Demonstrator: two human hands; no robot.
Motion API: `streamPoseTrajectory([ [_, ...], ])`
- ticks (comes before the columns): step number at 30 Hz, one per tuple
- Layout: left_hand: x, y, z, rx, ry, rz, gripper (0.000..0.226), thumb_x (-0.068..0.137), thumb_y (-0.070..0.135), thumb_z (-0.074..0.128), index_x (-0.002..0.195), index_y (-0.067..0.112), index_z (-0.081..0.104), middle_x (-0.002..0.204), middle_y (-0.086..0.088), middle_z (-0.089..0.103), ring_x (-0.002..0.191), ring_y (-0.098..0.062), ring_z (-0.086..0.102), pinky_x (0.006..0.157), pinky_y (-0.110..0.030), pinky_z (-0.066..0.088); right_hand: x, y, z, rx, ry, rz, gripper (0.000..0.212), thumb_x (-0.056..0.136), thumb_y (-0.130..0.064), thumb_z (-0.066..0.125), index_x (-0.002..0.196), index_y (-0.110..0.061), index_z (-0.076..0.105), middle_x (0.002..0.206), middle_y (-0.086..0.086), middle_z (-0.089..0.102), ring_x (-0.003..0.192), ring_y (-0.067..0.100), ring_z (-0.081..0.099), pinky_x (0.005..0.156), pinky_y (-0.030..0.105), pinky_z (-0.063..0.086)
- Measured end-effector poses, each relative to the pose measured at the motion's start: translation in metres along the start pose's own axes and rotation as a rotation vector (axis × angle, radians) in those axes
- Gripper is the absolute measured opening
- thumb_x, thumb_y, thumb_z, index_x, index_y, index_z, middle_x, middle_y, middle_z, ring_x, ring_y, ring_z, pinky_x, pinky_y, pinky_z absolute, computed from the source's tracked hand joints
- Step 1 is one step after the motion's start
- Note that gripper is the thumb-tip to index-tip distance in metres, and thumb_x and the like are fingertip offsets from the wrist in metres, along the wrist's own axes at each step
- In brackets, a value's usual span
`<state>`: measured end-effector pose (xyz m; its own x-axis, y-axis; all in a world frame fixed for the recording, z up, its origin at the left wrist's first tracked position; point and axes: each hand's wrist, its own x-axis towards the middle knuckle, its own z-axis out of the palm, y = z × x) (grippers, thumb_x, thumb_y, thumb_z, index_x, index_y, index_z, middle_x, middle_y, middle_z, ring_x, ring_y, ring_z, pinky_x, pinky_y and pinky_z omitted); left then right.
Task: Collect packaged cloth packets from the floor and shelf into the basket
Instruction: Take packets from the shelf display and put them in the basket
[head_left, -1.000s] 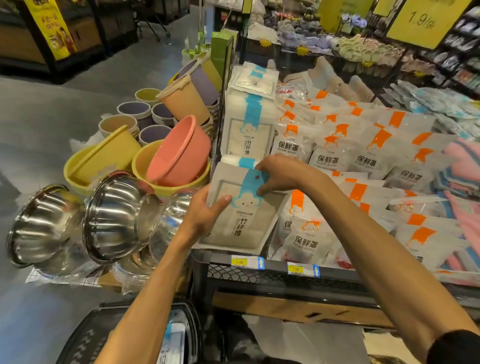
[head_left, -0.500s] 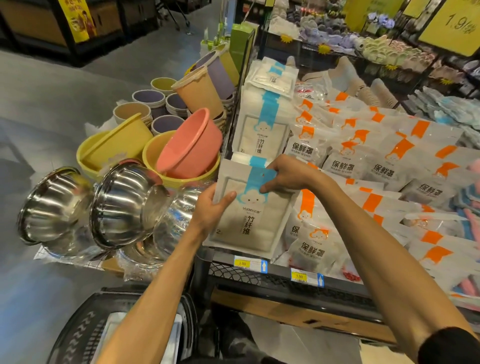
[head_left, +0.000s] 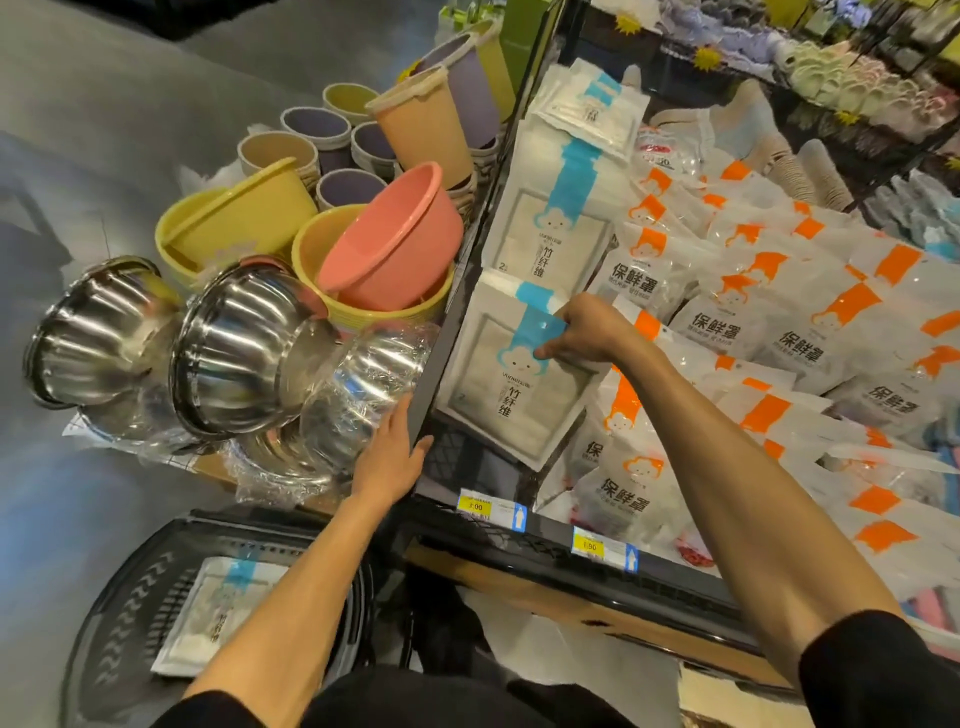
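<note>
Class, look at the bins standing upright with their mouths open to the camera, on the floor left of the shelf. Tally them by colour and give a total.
Purple bins: 3
Beige bin: 1
Yellow bin: 1
Total: 5

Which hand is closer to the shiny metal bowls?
Left. The left hand is right beside the wrapped metal bowls, at the shelf corner. The right hand is farther away, over the shelf, pinching a blue-striped cloth packet.
</note>
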<state>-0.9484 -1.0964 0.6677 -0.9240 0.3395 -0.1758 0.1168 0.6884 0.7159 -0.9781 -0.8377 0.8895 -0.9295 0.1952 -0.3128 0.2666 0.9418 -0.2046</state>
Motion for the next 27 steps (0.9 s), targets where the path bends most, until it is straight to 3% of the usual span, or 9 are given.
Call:
streamPoseTrajectory([
  [4, -0.003, -0.001, 0.006, 0.031, 0.032, -0.008, 0.065, 0.106, 0.040, 0.040, 0.160, 0.025, 0.008, 0.162, -0.010, 0.032, 0.130, -0.038, 0.052, 0.093, -0.051, 0.050, 0.016, 0.010, 0.023, -0.001, 0.010, 0.033, 0.038, 0.076, -0.039, 0.085, 0.071, -0.011, 0.060, 0.068, 0.003, 0.053, 0.068, 0.021, 0.050, 0.054, 0.031, 0.032],
  [6, -0.003, 0.000, 0.004, 0.048, 0.037, -0.014, 0.065, 0.106, 0.042, 0.039, 0.160, 0.025, 0.007, 0.161, -0.009, 0.033, 0.130, -0.037, 0.052, 0.092, -0.051, 0.050, 0.022, 0.010, 0.036, -0.017, 0.006, 0.042, 0.051, 0.074, -0.041, 0.085, 0.059, -0.009, 0.048, 0.061, 0.005, 0.045, 0.059, 0.020, 0.041, 0.051, 0.034, 0.025],
  [9, -0.004, 0.000, 0.004, 0.060, 0.041, -0.014, 0.062, 0.107, 0.041, 0.037, 0.160, 0.023, 0.012, 0.161, -0.007, 0.032, 0.132, -0.035, 0.050, 0.093, -0.049, 0.048, 0.029, 0.010, 0.051, -0.043, -0.001, 0.065, 0.056, 0.076, -0.041, 0.084, 0.056, -0.011, 0.041, 0.057, 0.004, 0.039, 0.053, 0.017, 0.034, 0.048, 0.033, 0.019],
  [15, -0.003, -0.001, 0.006, 0.075, 0.031, -0.033, 0.060, 0.107, 0.042, 0.037, 0.159, 0.022, 0.016, 0.161, -0.005, 0.033, 0.133, -0.034, 0.050, 0.095, -0.050, 0.048, 0.043, 0.011, 0.077, -0.019, -0.001, 0.078, 0.040, 0.079, -0.039, 0.082, 0.069, -0.012, 0.055, 0.070, 0.001, 0.053, 0.073, 0.024, 0.053, 0.049, 0.030, 0.027],
  [20, -0.003, -0.001, 0.006, 0.042, 0.026, -0.042, 0.061, 0.107, 0.041, 0.039, 0.160, 0.021, 0.016, 0.161, -0.006, 0.031, 0.136, -0.034, 0.047, 0.101, -0.054, 0.047, 0.055, 0.015, 0.092, -0.033, -0.001, 0.053, 0.036, 0.081, -0.038, 0.080, 0.097, -0.008, 0.068, 0.092, 0.006, 0.063, 0.085, 0.024, 0.059, 0.067, 0.033, 0.046],
  [27, -0.004, -0.004, 0.007, -0.037, 0.042, -0.035, 0.060, 0.106, 0.037, 0.042, 0.160, 0.022, 0.019, 0.161, -0.003, 0.032, 0.141, -0.028, 0.042, 0.108, -0.050, 0.043, 0.069, 0.014, 0.089, -0.038, 0.007, 0.040, 0.033, 0.078, -0.037, 0.082, 0.081, -0.007, 0.069, 0.084, 0.010, 0.067, 0.082, 0.026, 0.060, 0.064, 0.033, 0.043],
])
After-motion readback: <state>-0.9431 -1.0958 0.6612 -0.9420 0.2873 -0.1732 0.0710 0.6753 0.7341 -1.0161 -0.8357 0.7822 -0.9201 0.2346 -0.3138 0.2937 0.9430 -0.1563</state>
